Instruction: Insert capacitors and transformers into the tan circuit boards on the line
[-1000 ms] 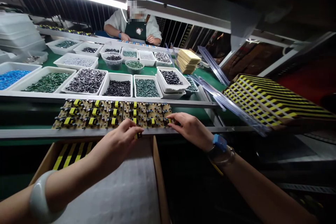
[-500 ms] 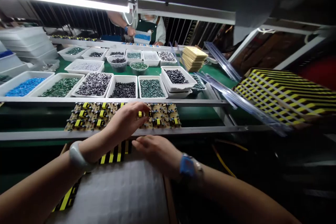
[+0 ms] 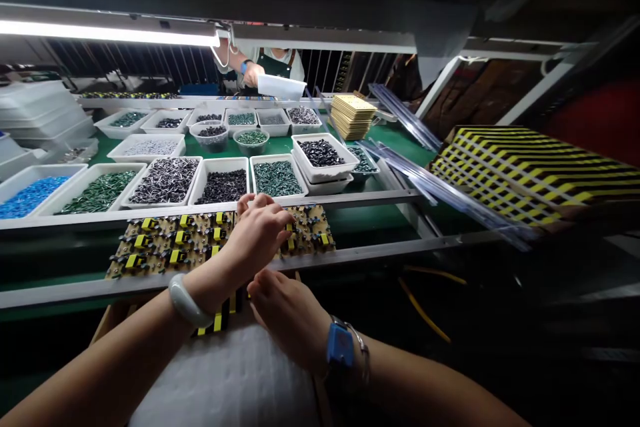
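Populated circuit boards (image 3: 173, 240) with yellow and black parts lie in a row along the rail. Over their right half is my left hand (image 3: 257, 230), fingers curled; whatever its fingertips hold is hidden. Just below, my right hand (image 3: 287, 310) is at the front rail with its fingers bent together, their tips near more yellow-and-black parts in the box. What that hand grips, if anything, cannot be made out. A grey foam sheet (image 3: 225, 380) covers much of the box beneath my arms.
White trays of small components (image 3: 167, 180) stand behind the rail. Farther right are a stack of tan boards (image 3: 350, 117), clear plastic tubes (image 3: 445, 190) and a box with yellow-and-black stripes (image 3: 530, 173). Across the bench, a person's hand (image 3: 251, 73) holds a white tray (image 3: 281, 87).
The view has shifted. My left hand has moved right over the boards, its fingers more curled. Across the bench, the person's tray has been tilted up.
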`<state>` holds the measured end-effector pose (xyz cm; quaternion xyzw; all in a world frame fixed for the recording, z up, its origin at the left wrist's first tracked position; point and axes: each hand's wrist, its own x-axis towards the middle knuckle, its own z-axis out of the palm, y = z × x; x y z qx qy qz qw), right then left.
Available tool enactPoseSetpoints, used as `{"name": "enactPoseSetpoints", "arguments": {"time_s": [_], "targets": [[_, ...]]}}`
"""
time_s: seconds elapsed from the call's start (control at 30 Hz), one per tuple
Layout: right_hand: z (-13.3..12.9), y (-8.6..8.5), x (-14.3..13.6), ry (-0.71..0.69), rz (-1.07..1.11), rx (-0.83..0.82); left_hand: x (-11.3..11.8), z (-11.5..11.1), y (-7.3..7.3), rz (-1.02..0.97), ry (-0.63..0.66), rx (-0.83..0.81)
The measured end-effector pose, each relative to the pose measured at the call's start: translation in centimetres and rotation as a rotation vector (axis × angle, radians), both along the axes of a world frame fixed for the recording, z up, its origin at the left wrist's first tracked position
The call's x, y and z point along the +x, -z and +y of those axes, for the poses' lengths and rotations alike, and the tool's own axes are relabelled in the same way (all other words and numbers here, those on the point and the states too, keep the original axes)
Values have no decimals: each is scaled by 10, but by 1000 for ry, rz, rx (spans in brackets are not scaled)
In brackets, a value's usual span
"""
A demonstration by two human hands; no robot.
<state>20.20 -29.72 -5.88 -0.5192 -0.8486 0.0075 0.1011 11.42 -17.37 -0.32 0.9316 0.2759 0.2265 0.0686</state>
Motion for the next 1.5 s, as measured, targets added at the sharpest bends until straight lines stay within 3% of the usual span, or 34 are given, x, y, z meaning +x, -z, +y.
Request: {"name": "enactPoseSetpoints", "arguments": {"time_s": [0.5,0.63,0.77,0.9,1.03,1.17,1.3,1.5], "targets": [[-9,1,12,-77,321,93,5,0,-3,126,-42,31],[-13,-19,30,-89,521,55,7,0,-5,133,-56,21],[-3,-47,72,-1,674,133,5,-1,-5,138,-6,8],[24,-62,124,119,611,173,-1,-7,-7,149,-8,62],[42,-59,154,164,514,92,-20,-25,-11,184,-63,113],[46,-56,158,144,351,75,-51,-54,-7,490,-5,-5],[49,-60,155,111,240,66,-75,-80,11,803,-31,-77],[56,-62,150,41,173,37,-91,-94,28,784,-73,-13]]}}
